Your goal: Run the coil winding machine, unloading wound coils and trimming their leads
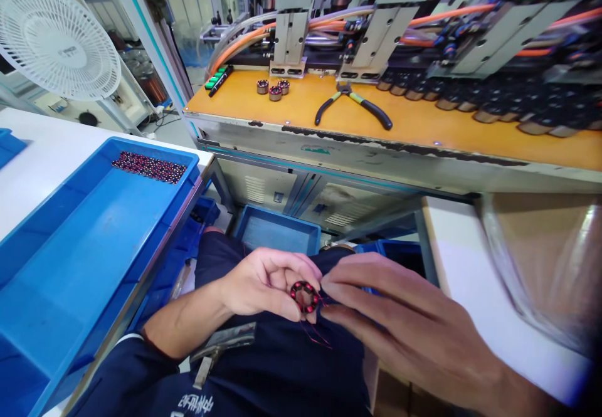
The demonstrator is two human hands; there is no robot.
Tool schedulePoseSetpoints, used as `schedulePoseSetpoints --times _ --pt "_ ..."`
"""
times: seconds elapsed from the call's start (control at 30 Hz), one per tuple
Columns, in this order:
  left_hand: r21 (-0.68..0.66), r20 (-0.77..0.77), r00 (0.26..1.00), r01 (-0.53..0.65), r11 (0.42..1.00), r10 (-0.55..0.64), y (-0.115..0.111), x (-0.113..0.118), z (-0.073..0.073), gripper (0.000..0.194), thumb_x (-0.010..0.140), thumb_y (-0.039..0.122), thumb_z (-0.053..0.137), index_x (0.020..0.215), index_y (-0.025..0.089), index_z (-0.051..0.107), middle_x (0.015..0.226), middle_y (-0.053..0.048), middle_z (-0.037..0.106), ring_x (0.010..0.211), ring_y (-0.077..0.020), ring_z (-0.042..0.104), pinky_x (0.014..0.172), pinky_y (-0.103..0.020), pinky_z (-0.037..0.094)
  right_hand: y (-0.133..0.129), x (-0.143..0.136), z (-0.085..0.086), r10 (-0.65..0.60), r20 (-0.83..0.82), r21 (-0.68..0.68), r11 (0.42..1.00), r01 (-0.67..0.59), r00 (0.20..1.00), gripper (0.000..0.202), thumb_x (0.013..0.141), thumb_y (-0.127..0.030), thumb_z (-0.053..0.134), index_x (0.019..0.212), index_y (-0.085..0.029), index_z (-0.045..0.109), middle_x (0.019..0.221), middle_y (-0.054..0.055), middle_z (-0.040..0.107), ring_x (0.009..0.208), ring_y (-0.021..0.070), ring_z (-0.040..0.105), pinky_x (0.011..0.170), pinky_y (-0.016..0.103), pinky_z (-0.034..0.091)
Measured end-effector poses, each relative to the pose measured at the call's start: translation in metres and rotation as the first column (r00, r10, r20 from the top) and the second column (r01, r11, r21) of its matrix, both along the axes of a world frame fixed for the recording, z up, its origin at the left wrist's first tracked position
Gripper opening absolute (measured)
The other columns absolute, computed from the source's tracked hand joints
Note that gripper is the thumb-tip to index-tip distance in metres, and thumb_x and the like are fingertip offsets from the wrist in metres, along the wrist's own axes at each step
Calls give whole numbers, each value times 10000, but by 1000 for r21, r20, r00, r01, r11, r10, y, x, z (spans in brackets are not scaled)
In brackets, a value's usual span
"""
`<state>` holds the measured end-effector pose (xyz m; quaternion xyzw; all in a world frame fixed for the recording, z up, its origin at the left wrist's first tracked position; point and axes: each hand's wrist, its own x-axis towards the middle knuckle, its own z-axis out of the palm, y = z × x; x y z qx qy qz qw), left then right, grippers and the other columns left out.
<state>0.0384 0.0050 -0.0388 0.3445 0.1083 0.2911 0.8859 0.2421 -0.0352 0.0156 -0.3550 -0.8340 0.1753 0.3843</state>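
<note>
Above my lap, my left hand (268, 285) pinches a small ring-shaped motor stator (305, 296) between thumb and fingers. Dark teeth with red wire coils line the ring, and thin loose red wires (317, 335) trail from its lower side. From the right, my right hand (399, 310) reaches in with thumb and fingertips close together at the stator's right edge, where wire ends come out. Whether those fingertips grip a wire is too blurred to tell.
At left, a blue tray (155, 216) holds many similar stators (148, 167) in its far end. On the orange bench (305, 100) lie pliers (350, 100), three stators (275, 93) and rows of dark cylindrical parts (470, 100). A white fan (56, 37) stands back left.
</note>
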Motion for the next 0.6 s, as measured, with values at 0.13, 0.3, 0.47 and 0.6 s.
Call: schedulePoseSetpoints --times 0.13,0.3,0.47,0.6 --pt "-36 9 1000 19 999 -18 -2 2 -2 372 586 207 888 898 123 704 890 -36 640 630 -101 695 593 -171 553 3 -5 5 88 4 15 996 -88 996 182 871 -179 659 1027 -271 677 862 7 725 741 134 673 721 248 590" --pt "-6 -116 993 -10 1000 10 -1 -1 -2 411 548 263 908 878 117 712 916 -49 641 593 -89 677 557 -162 533 4 -6 3 39 -12 29 999 -38 999 221 838 -116 668 994 -271 696 816 14 727 710 139 670 652 237 583" --pt "188 -131 981 -115 975 141 1 -2 2 351 588 242 888 890 139 743 954 -57 632 642 -77 651 617 -180 537 -3 -13 -6 -51 -123 38 998 56 991 195 819 -62 644 929 -221 675 781 25 696 696 132 663 626 225 573" --pt "408 -106 951 -225 885 291 1 -1 5 314 638 139 846 937 178 760 1017 -71 633 764 -100 632 733 -230 543 -6 -21 -8 -171 -158 2 985 174 972 149 824 -70 605 877 -206 636 736 19 671 637 120 656 579 206 547"
